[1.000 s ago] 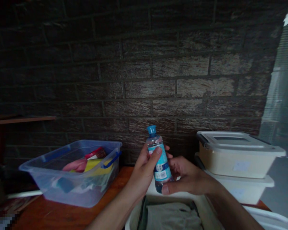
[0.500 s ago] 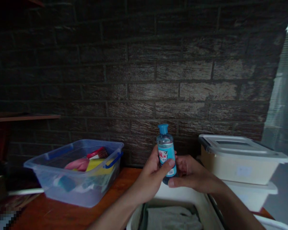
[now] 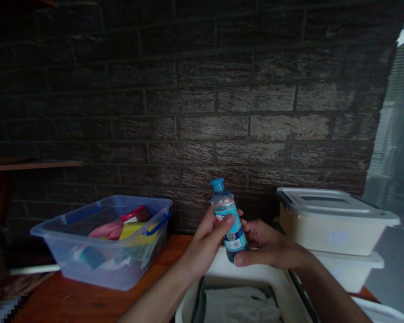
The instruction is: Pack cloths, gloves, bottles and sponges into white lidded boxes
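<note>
Bottle found tilted between two hands, base nearer the right

The bottle (image 3: 234,231) was held aloft over the near end of the table (image 3: 175,251), its long axis leaning: cap (image 3: 217,184) toward eleven o'clock, base toward five. The left hand (image 3: 205,249) was wrapped round the body from the eight o'clock side, thumb across the label, its fingers largely hidden behind. The right hand (image 3: 272,246) came in from four o'clock and was closed about the lower end, thumb at the base, fingertips partly concealed. The base therefore lay nearer the right hand; the cap stood free of both. An open box (image 3: 256,271) containing cloth (image 3: 242,305) sat at six o'clock; a clear tub (image 3: 104,273) sat at nine, well apart.
</note>
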{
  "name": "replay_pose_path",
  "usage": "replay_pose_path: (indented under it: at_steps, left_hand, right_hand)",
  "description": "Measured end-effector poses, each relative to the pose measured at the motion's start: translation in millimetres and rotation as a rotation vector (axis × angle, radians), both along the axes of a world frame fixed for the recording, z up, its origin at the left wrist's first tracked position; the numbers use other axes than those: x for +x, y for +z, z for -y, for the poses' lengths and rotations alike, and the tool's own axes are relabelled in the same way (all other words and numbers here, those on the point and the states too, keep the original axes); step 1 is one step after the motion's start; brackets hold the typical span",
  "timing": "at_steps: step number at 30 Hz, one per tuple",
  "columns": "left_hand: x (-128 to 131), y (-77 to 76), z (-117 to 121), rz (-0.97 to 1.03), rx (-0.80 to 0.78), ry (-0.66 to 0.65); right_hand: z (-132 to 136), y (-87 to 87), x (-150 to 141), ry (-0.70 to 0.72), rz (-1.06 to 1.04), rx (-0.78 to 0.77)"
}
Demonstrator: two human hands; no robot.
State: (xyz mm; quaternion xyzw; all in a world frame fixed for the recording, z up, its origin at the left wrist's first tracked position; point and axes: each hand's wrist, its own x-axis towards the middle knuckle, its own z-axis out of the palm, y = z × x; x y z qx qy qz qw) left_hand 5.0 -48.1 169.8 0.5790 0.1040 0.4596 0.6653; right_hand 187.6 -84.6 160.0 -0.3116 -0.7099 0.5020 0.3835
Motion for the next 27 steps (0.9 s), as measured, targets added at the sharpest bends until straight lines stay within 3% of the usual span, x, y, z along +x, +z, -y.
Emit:
replay_pose_path:
  at_steps: [5, 10, 14, 22, 27]
  left_hand:
    - [3, 6.2, 1, 0.133, -0.174, 0.026]
    - [2, 12.1, 6, 0.134, -0.216, 0.021]
    - [0, 13.9, 8, 0.146, -0.2, 0.006]
    - [-7, 13.1, 2, 0.148, -0.097, -0.132]
    - [-7, 10.4, -1, 0.039, -0.002, -0.092]
  right_hand:
    - [3, 3.0, 0, -0.067, 0.072, 0.039]
    - [5, 3.4, 0, -0.177, 0.178, 0.104]
    - [5, 2.1, -1, -0.205, 0.182, 0.117]
    - [8, 7.9, -2, -0.141, -0.004, 0.036]
    - [8, 7.1, 2, -0.203, 0.038, 0.105]
